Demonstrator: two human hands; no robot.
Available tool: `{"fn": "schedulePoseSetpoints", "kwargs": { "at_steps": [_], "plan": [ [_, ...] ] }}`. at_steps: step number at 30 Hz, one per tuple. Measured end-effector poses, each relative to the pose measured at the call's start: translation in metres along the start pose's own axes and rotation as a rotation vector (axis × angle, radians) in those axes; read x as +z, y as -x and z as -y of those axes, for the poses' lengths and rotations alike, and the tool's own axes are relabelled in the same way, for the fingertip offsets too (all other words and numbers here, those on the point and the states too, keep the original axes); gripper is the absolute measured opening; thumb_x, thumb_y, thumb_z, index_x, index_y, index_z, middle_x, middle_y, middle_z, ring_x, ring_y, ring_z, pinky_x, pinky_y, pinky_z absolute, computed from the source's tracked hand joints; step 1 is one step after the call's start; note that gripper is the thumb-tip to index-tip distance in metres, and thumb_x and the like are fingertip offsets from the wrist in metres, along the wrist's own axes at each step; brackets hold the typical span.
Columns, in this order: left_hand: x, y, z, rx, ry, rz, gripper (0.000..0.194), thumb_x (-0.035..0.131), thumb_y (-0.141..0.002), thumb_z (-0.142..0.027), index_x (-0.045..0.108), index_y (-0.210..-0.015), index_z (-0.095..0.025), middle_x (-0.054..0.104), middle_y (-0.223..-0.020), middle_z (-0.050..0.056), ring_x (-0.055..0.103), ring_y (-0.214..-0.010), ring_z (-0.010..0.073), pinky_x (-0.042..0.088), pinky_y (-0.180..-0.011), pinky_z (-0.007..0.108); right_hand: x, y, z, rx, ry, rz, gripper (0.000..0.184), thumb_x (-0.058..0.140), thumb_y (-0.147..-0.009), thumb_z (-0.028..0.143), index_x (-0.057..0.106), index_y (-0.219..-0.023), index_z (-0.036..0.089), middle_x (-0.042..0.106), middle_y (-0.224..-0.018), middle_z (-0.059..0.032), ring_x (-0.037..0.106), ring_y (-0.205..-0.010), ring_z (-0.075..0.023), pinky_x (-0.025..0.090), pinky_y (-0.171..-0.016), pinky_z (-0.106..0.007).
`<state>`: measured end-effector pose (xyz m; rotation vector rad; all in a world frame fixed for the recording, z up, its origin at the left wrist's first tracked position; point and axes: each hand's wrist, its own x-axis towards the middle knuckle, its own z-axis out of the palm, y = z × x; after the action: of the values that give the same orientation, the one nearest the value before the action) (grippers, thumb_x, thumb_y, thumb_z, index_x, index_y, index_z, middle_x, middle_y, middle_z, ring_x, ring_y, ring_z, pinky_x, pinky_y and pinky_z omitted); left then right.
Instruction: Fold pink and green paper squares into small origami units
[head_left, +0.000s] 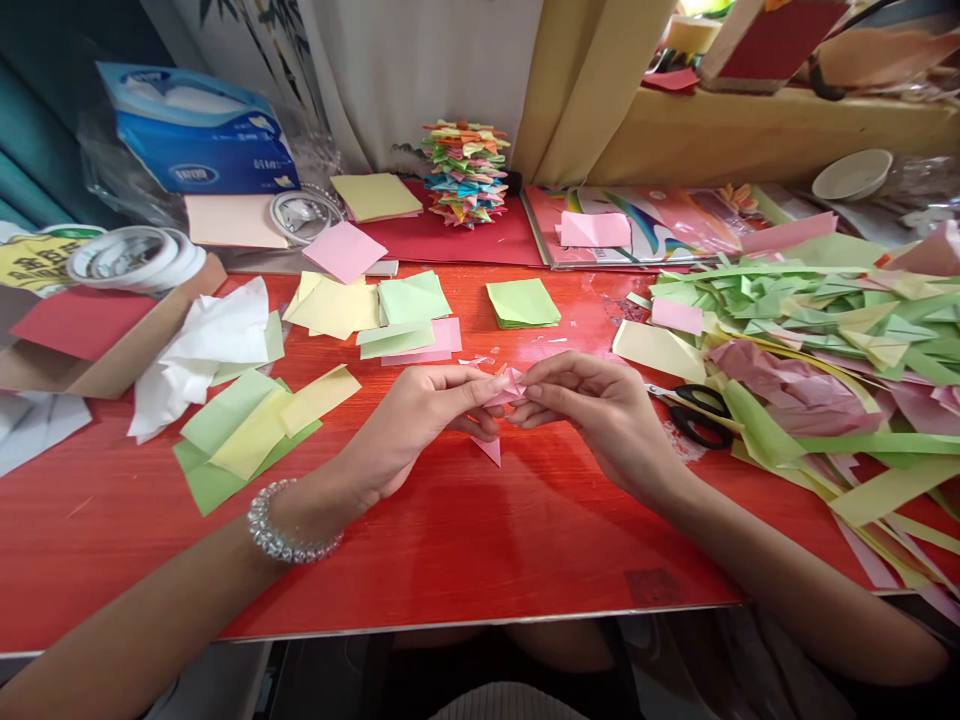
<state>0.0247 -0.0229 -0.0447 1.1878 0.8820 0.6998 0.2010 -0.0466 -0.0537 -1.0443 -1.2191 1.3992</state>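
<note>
Between my two hands, above the middle of the red table, is a small folded piece of pink paper (pixel 511 386). My left hand (pixel 442 400) pinches its left side between thumb and fingers. On its right side my right hand (pixel 581 395) pinches it with thumb and fingertips. A pink paper triangle (pixel 489 451) shows just below my left fingers; whether it is part of the same piece I cannot tell. Beyond my hands lie a stack of green paper squares (pixel 523 303) and pale green and pink sheets (pixel 411 340).
Black-handled scissors (pixel 701 415) lie right of my right hand, beside a heap of green, yellow and pink paper strips (pixel 832 340). A tower of folded paper (pixel 466 175) stands at the back. White tape rolls (pixel 135 255) and crumpled tissue (pixel 214 335) are at left.
</note>
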Motion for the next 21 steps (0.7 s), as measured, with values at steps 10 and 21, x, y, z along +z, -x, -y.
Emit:
{"fn": "schedulePoseSetpoints", "kwargs": {
  "at_steps": [10, 21],
  "plan": [
    [0.0000, 0.0012, 0.0008, 0.070, -0.123, -0.056, 0.018, 0.062, -0.079, -0.033, 0.070, -0.081, -0.017, 0.067, -0.080, 0.004, 0.062, -0.068, 0.0152, 0.054, -0.062, 0.027, 0.0031, 0.0013, 0.0027, -0.018, 0.085, -0.022, 0.005, 0.061, -0.079, 0.019, 0.066, -0.079, 0.018, 0.068, -0.070, -0.0012, 0.067, -0.065, -0.0142, 0.058, -0.066, -0.030],
    [0.0026, 0.0051, -0.0027, 0.139, -0.323, -0.085, 0.020, 0.057, -0.083, -0.036, 0.066, -0.080, -0.018, 0.066, -0.075, 0.001, 0.063, -0.066, 0.0140, 0.050, -0.065, 0.025, 0.0026, 0.0011, -0.0007, -0.011, 0.033, 0.011, 0.006, 0.059, -0.080, 0.018, 0.065, -0.080, 0.018, 0.068, -0.072, -0.0009, 0.067, -0.066, -0.0135, 0.058, -0.067, -0.028]
  ]
}}
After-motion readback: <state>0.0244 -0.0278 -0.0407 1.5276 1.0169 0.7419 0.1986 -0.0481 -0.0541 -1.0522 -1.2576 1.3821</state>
